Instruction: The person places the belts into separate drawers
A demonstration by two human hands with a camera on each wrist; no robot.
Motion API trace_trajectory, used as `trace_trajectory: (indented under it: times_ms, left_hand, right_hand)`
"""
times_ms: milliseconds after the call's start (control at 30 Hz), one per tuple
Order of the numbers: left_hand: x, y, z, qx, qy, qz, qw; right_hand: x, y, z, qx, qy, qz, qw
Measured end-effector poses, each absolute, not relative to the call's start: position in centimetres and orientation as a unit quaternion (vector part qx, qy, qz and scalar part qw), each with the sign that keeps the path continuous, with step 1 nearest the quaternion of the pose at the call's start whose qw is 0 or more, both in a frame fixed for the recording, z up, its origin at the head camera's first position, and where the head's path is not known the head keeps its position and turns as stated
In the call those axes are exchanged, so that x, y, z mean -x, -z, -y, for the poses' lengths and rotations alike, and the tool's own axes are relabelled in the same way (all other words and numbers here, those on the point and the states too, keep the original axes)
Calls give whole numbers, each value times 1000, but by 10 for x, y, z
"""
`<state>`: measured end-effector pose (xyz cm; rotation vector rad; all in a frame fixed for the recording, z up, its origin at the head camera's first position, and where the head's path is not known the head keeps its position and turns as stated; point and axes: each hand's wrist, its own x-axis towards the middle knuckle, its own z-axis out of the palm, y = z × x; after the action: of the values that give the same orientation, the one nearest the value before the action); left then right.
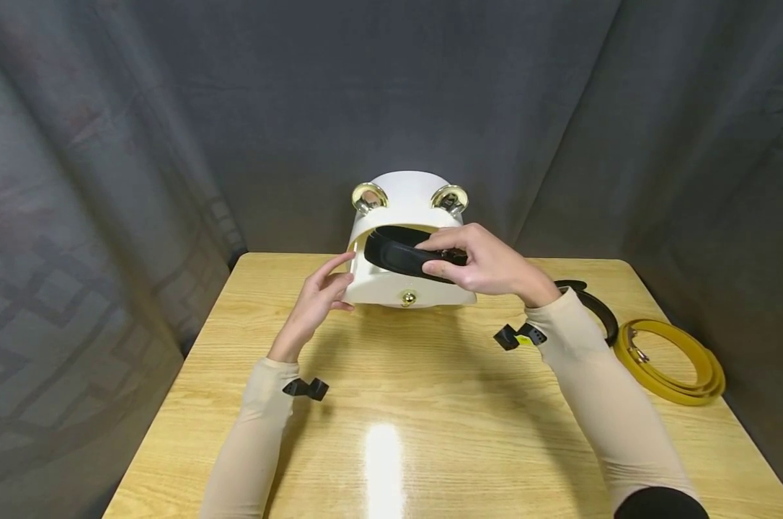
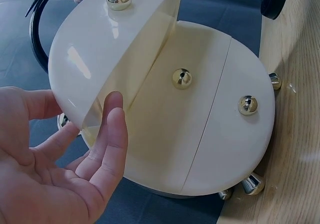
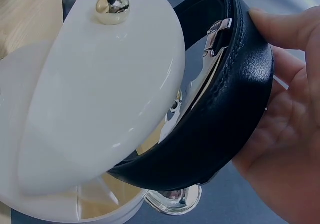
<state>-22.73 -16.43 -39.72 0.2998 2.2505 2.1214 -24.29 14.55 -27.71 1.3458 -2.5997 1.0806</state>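
Note:
A rounded white box [image 1: 407, 189] with gold knobs stands at the table's back. Its front flap [image 2: 80, 48] is tilted out. My right hand [image 1: 489, 263] grips a coiled black belt [image 1: 398, 256] between thumb and fingers, at the mouth of the box. In the right wrist view a silver buckle [image 3: 205, 66] shows within the coil, and part of the belt is hidden behind the flap. My left hand [image 1: 316, 292] touches the flap's left side with its fingers nearly straight, as the left wrist view also shows.
To the right on the wooden table [image 1: 391, 389] lie a coiled yellow belt [image 1: 686, 393] and another black belt [image 1: 599, 310], partly behind my right forearm. Grey curtains [image 1: 391, 94] hang behind and at both sides of the table.

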Motion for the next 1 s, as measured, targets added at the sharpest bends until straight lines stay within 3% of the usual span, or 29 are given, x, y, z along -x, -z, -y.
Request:
trace_trajectory:
  times_ms: [1000]
  left_hand:
    - [227, 395, 167, -96, -688, -719, 23]
  right_hand:
    - [259, 285, -142, -423, -314, 850, 24]
